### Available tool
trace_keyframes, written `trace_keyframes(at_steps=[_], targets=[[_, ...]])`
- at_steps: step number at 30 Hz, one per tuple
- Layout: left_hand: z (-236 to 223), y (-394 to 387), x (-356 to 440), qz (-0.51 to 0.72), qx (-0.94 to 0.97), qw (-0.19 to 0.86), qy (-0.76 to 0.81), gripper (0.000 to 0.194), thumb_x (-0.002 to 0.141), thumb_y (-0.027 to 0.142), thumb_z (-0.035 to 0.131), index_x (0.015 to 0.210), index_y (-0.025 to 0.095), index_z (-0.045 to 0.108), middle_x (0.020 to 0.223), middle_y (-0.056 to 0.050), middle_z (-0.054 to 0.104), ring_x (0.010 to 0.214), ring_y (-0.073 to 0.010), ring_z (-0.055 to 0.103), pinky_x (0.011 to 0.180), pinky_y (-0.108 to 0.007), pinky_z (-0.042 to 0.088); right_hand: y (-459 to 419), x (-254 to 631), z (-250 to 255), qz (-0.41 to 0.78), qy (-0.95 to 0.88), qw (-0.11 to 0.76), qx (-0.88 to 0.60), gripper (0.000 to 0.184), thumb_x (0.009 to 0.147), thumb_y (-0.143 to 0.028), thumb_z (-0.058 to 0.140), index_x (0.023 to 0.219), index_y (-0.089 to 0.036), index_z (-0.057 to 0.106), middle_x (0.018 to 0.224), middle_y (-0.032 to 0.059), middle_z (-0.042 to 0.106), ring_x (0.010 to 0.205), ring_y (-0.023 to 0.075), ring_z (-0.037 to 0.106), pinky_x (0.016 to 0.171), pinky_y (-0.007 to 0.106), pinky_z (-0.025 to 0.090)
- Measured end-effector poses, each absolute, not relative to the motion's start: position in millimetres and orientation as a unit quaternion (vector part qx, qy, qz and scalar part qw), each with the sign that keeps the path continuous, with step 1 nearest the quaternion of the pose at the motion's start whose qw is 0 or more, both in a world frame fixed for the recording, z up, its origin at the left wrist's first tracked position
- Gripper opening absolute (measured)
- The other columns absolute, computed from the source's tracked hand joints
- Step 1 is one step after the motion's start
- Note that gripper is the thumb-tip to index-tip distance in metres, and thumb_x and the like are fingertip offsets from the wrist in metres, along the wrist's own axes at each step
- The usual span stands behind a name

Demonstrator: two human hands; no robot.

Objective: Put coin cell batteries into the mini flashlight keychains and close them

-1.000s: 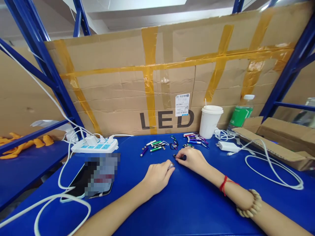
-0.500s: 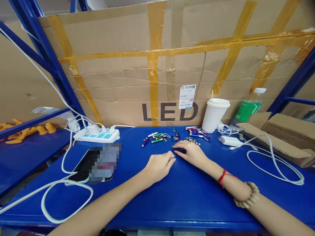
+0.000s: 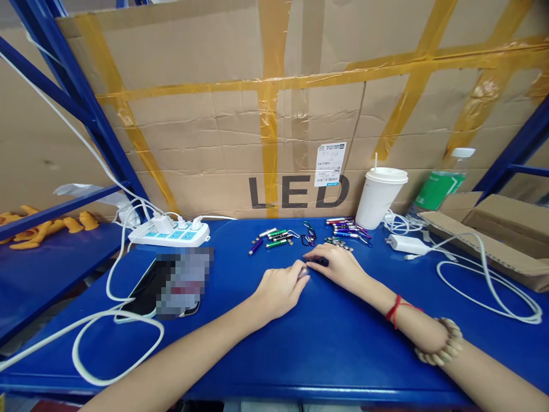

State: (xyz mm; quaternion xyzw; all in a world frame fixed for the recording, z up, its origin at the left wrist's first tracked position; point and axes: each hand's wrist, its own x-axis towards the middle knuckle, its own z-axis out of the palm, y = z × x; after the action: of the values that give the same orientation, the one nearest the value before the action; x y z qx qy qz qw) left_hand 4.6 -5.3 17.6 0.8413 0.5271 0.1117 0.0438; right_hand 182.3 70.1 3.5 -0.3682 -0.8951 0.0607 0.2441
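My left hand [image 3: 278, 289] is closed round a small silver-grey piece [image 3: 303, 272], mostly hidden by the fingers. Close to its right, my right hand [image 3: 341, 268] pinches a small black piece [image 3: 321, 261] between thumb and fingers; its kind is hard to make out. The two hands nearly meet low over the blue tabletop [image 3: 300, 349]. Just beyond them lie several slim penlight-like tubes in green [image 3: 277, 243], silver and purple. Beside these are small carabiner clips [image 3: 307, 234], a second group of coloured tubes [image 3: 347, 229] and several coin-like discs [image 3: 342, 244].
A white lidded cup [image 3: 380, 197] and a green-labelled bottle [image 3: 441, 183] stand at back right, near a charger [image 3: 407, 245] with looped cable and an open carton [image 3: 506, 229]. At left are a power strip [image 3: 171, 234] and two phones [image 3: 137, 292]. A large cardboard box [image 3: 206, 149] stands behind.
The whole view has shifted slightly. Both hands stay close together with the same pieces in them; the silver-grey piece shows a little more at the left fingertips.
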Motion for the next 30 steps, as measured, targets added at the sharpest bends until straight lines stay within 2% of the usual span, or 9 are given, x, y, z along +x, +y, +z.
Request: trace_keyframes(at_steps=[7, 11, 15, 21, 30], targets=[[10, -3, 3, 0.134, 0.853, 0.036, 0.504, 0.019, 0.096, 0.031, 0.028, 0.103, 0.018, 0.04, 0.089, -0.002, 0.067, 0.08, -0.0224, 0.066, 0.063, -0.031, 0.048, 66, 180, 6, 0.074, -0.9, 0.237, -0.358, 0.011, 0.083, -0.026, 0.059, 0.087, -0.02, 0.068, 0.088, 0.0033, 0.067, 0.084, 0.0185, 0.061, 0.073, 0.031, 0.048], [6, -3, 1, 0.146, 0.855, 0.032, 0.496, 0.016, 0.096, 0.03, 0.03, 0.099, 0.018, 0.04, 0.087, -0.002, 0.067, 0.078, -0.0217, 0.066, 0.062, -0.031, 0.048, 61, 176, 8, 0.081, -0.902, 0.264, -0.331, 0.005, 0.08, -0.022, 0.062, 0.078, -0.019, 0.064, 0.089, 0.0035, 0.066, 0.084, 0.0179, 0.06, 0.073, 0.03, 0.048], [7, -4, 0, 0.135, 0.859, 0.032, 0.493, 0.017, 0.096, 0.03, 0.028, 0.099, 0.018, 0.04, 0.088, -0.003, 0.066, 0.078, -0.0216, 0.065, 0.063, -0.031, 0.048, 53, 171, 8, 0.099, -0.898, 0.298, -0.308, 0.008, 0.078, -0.02, 0.061, 0.071, -0.018, 0.058, 0.085, 0.0032, 0.066, 0.079, 0.0161, 0.059, 0.072, 0.029, 0.047], [11, -5, 0, 0.14, 0.857, 0.057, 0.493, 0.016, 0.095, 0.031, 0.03, 0.098, 0.019, 0.039, 0.085, -0.002, 0.066, 0.076, -0.0216, 0.065, 0.064, -0.031, 0.047, 48, 171, 8, 0.095, -0.896, 0.286, -0.325, 0.006, 0.077, -0.018, 0.063, 0.072, -0.018, 0.058, 0.07, 0.0007, 0.061, 0.065, 0.0128, 0.056, 0.057, 0.021, 0.041], [15, -5, 2, 0.145, 0.847, 0.081, 0.505, 0.012, 0.095, 0.029, 0.031, 0.094, 0.02, 0.038, 0.086, -0.002, 0.066, 0.078, -0.0205, 0.065, 0.064, -0.028, 0.044, 49, 173, 9, 0.102, -0.893, 0.281, -0.335, 0.005, 0.076, -0.021, 0.064, 0.075, -0.017, 0.062, 0.067, 0.0006, 0.059, 0.062, 0.0116, 0.054, 0.056, 0.02, 0.038]])
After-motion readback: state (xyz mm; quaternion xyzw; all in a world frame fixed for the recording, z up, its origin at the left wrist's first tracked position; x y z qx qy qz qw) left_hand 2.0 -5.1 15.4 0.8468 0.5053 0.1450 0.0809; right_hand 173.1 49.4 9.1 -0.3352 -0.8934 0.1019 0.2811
